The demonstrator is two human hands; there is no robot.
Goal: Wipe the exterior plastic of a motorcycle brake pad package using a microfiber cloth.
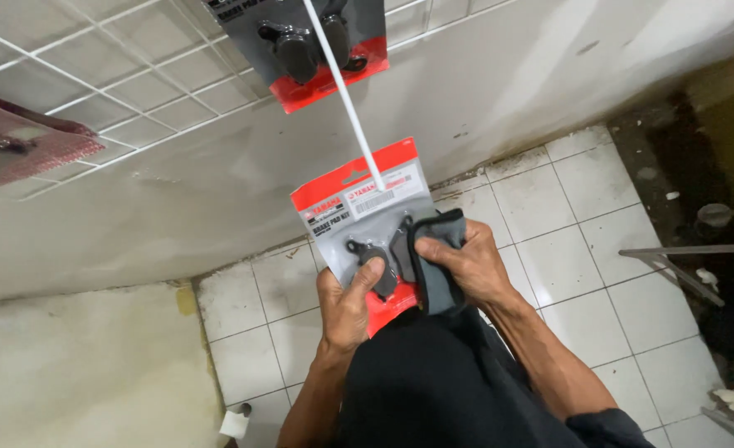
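- Centre of the frame: the left hand [348, 305] grips a blister pack [367, 217] by its lower edge, thumb over the clear front, fingers curled behind — a hold that keeps the front facing up.
- The right hand [469, 264] is closed around a folded grey cloth [437, 259] and presses it against the right side of the pack's clear window; cloth and plastic are touching.
- Inside the pack: two dark metal parts [375, 264] sealed under the clear plastic, on a card that is red at top and bottom.
- The pack hangs by its top hole on a white rod [346, 95] that slants to the upper middle of the frame, so the rod carries part of it.
- Further up that rod, at the top centre, a second pack [309, 50] of the same kind — dark parts inside, red strip at the bottom.
- Upper left: a white wire grid [93, 75] on the wall, with a reddish packet [18, 141] at the left edge.
- Below, white floor tiles [566, 249]; a small paper roll [234, 425] lies at the bottom.
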